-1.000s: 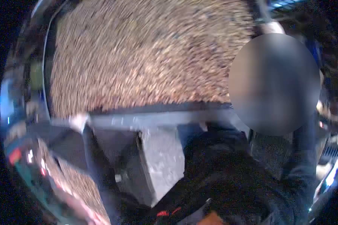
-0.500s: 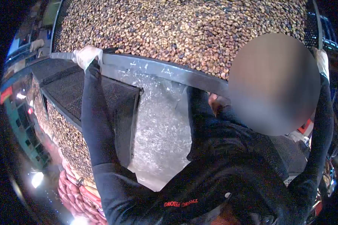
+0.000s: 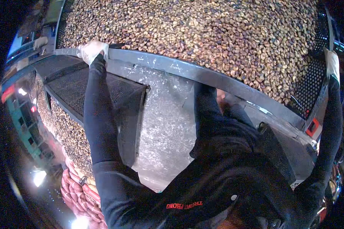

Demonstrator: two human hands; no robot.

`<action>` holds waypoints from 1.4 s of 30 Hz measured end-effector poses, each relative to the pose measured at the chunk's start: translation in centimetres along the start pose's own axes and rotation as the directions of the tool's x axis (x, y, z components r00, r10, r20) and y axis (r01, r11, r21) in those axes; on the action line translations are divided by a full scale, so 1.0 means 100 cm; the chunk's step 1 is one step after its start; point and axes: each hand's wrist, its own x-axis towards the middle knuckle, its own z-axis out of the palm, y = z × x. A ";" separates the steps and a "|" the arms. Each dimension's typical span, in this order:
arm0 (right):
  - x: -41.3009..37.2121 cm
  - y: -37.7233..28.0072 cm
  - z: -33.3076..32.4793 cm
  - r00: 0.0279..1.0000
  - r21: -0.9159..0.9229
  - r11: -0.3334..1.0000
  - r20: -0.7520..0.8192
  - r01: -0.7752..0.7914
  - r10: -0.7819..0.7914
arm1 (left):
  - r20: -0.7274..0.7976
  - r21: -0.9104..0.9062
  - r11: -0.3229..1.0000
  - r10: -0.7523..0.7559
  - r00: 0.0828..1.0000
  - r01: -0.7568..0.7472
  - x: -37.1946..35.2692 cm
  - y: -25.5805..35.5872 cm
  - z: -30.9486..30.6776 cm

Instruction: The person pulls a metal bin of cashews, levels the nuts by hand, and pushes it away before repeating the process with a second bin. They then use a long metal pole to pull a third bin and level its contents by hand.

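A wide metal tray (image 3: 172, 66) with a perforated floor spans the top of the view, heaped with small brown and tan beans or nuts (image 3: 195, 30). My left hand (image 3: 93, 51), in a white glove, is closed around its near rim toward the left corner. A dark strip lies just inside the rim beside those fingers. Over at the far right, my right hand (image 3: 332, 64), also gloved in white, is closed on the tray's side rim. Bare perforated floor (image 3: 311, 82) shows near the right corner. Both my arms reach forward in dark sleeves.
Below the tray at left stands a dark mesh-topped frame (image 3: 93, 89). More of the same pieces (image 3: 70, 131) lie beyond it, near reddish-pink sacks or bundles (image 3: 82, 192). A grey, scuffed surface (image 3: 164, 126) shows below the tray. Another dark mesh panel (image 3: 283, 149) is at lower right.
The tray and both hands sit slightly further right in view, with the left hand a little higher. A round blur that covered the tray's right part is gone, so the near right corner shows.
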 end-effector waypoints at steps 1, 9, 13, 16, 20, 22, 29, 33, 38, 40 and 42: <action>0.006 0.010 0.005 1.000 0.004 1.000 -0.003 0.000 0.000 | 0.065 -0.009 0.997 0.076 0.995 -0.075 0.011 -0.010 0.010; -0.042 -0.054 -0.020 0.999 0.013 0.999 -0.043 -0.032 0.032 | -0.048 -0.006 0.971 -0.240 0.970 0.240 -0.012 0.022 -0.026; -0.031 -0.040 -0.020 0.992 0.091 0.990 0.071 -0.108 0.102 | -0.152 -0.200 0.979 -0.078 0.985 0.047 -0.008 0.002 -0.011; -0.041 -0.054 -0.028 0.993 0.111 0.991 0.093 -0.080 0.070 | -0.220 -0.033 0.990 -0.144 0.965 0.141 -0.014 0.019 -0.019; -0.037 -0.045 -0.026 0.996 0.048 0.999 0.092 0.003 -0.008 | -0.189 -0.024 0.975 -0.220 0.957 0.220 -0.020 0.029 -0.033; -0.038 -0.054 -0.028 0.997 -0.087 0.996 0.077 0.025 -0.018 | -0.158 -0.029 0.957 -0.290 0.944 0.290 -0.019 0.034 -0.034; -0.055 -0.074 -0.035 0.999 0.148 0.988 0.033 -0.045 0.041 | -0.104 0.076 0.993 -0.087 0.991 0.095 -0.018 0.016 -0.019; -0.071 -0.064 -0.045 0.997 -0.033 0.997 0.045 0.065 -0.063 | -0.247 0.022 0.994 -0.099 0.964 0.108 -0.018 -0.013 0.005; -0.116 -0.119 -0.065 0.974 -0.333 0.915 0.066 0.228 -0.218 | -0.361 -0.233 0.955 -0.261 0.895 0.185 -0.013 0.005 0.015; -0.121 -0.136 -0.063 0.961 -0.358 0.893 0.077 0.274 -0.264 | -0.348 -0.331 0.910 -0.364 0.864 0.251 -0.020 0.011 0.017; -0.123 -0.136 -0.062 0.960 -0.355 0.894 0.039 0.273 -0.277 | -0.330 -0.412 0.861 -0.447 0.831 0.299 -0.025 0.017 0.014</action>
